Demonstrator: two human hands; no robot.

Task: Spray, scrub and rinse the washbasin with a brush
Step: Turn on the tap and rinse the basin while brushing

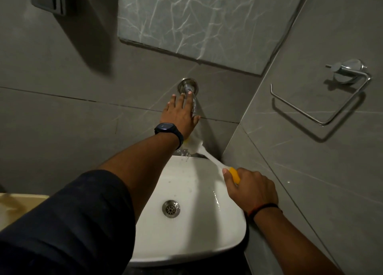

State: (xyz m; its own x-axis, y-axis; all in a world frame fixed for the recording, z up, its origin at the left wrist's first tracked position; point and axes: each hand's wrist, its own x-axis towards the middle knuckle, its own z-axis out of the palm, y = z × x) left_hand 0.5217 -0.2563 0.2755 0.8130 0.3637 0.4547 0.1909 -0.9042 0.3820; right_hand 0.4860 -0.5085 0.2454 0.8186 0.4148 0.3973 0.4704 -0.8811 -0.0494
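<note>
Left hand [179, 113]: I lay it flat, fingers spread, on the tap [191, 97] to run water.
Right hand [251, 188]: I clasp the brush [209, 157] handle, its head under the stream.
Washbasin [186, 223]: below, wet, catching runoff.

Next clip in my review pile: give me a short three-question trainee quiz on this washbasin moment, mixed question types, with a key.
1. True or false: the left hand rests on the wall tap.
2. Multiple choice: where is the head of the brush?
A. over the drain
B. at the back rim of the washbasin, below the tap
C. on the towel ring
3. Fill in: the right hand has its grip on the brush's ____ handle end.

Key: 1 true; 2 B; 3 yellow
</note>
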